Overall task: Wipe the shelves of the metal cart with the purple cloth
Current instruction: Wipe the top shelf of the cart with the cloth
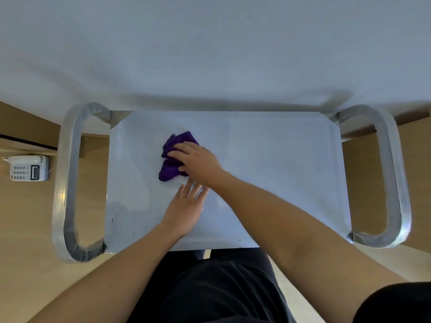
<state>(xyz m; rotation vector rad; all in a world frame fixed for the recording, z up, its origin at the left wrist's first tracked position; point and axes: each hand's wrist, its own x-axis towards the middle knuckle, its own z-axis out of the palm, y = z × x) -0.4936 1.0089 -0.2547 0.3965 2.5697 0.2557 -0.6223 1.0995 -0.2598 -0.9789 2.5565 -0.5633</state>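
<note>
- Our right hand (196, 159) has fingers and thumb curled over the bunched purple cloth (171, 165), pressing it to the top shelf (279, 171), left of centre.
- Our left hand (186, 210) lies flat just beside it, fingers straight, holding nothing; we judge it steadies the metal cart (70, 183).

Crumpled purple cloth (172, 157) on the left-centre of the metal cart's (279, 159) pale top shelf.

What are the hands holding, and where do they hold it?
The right hand grips the cloth by its right side, fingers and thumb bent over it. The left hand holds nothing; it lies flat on the shelf.
</note>
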